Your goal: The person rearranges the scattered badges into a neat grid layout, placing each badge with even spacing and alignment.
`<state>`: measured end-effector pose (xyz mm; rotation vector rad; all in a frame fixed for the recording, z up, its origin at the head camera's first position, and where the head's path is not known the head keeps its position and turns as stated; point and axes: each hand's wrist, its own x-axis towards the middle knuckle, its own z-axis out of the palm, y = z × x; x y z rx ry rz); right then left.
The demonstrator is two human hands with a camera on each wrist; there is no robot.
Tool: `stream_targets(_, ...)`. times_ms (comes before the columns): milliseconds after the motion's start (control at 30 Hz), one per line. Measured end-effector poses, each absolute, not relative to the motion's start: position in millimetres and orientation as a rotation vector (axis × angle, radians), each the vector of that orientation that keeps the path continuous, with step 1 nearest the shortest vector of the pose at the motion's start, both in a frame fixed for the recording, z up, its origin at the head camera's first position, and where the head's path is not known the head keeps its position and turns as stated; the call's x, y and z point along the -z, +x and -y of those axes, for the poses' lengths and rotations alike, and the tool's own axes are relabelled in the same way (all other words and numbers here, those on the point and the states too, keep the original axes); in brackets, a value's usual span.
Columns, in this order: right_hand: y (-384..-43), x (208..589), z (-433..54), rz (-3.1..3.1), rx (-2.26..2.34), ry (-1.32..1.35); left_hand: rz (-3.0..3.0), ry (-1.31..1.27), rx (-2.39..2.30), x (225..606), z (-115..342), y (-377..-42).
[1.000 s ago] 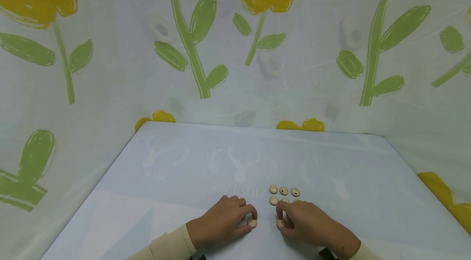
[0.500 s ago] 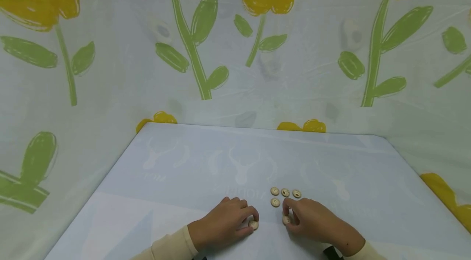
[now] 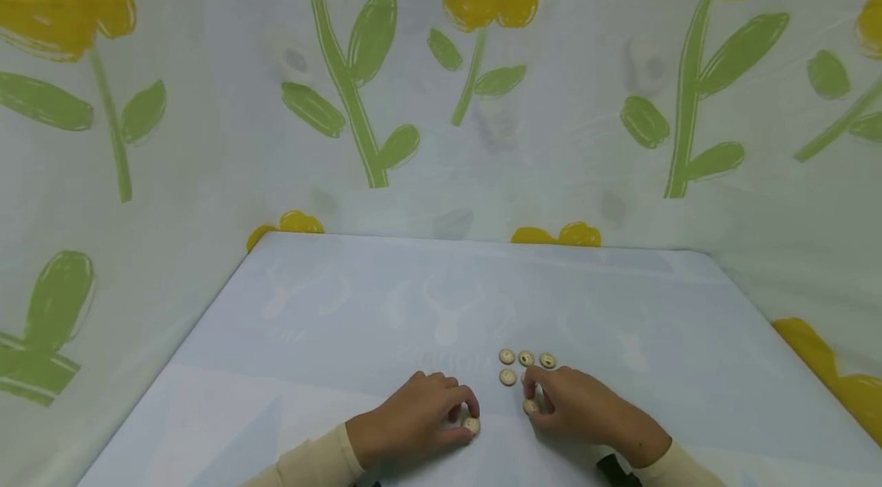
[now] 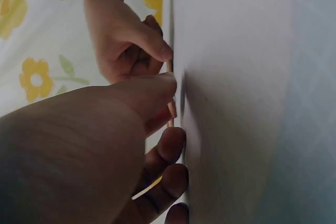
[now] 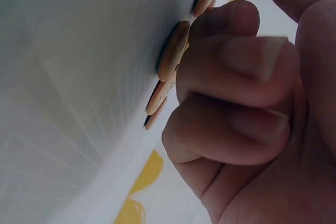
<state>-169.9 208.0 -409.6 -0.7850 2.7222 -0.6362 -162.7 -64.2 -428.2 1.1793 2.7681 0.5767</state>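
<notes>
In the head view my left hand (image 3: pixel 416 414) rests low on the table, thumb and forefinger pinching a small round wooden disc (image 3: pixel 471 425) with dark marks. My right hand (image 3: pixel 579 410) pinches a similar disc (image 3: pixel 530 406) just beside it to the right, its fingertips close to the table. Beyond that hand lie more discs in two rows: a far row (image 3: pixel 527 357) of three and a nearer row whose left disc (image 3: pixel 507 377) shows plainly. The right fingers hide the rest of the nearer row. From the right wrist, several discs (image 5: pixel 173 51) appear edge-on past curled fingers (image 5: pixel 236 72).
A pale blue-and-white cloth with faint deer-head prints covers the table (image 3: pixel 331 318). Behind and around it hangs a white curtain (image 3: pixel 227 127) with yellow flowers and green leaves. Dark camera mounts, such as the right one (image 3: pixel 616 472), sit under the wrists.
My right hand has shifted a little rightward and away from me with its disc, toward the nearer row, covering discs visible earlier. The left hand keeps its disc in about the same place.
</notes>
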Motion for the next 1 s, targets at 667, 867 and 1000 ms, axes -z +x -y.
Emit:
stream_targets(667,-181.2,385.8,-194.0,-2.819,0.633,-0.807,-2.87,1.183,-0.317,411.9,22.5,-197.4)
stream_targets(867,-184.1,381.5,-194.9,-2.864,0.626,-0.79,-2.863,1.188,-0.284,410.3,22.7,-198.6)
stream_targets(1000,-184.0,380.9,-193.7,-2.956,0.628,-0.654,-2.909,1.2,-0.304,403.7,32.7,-198.3)
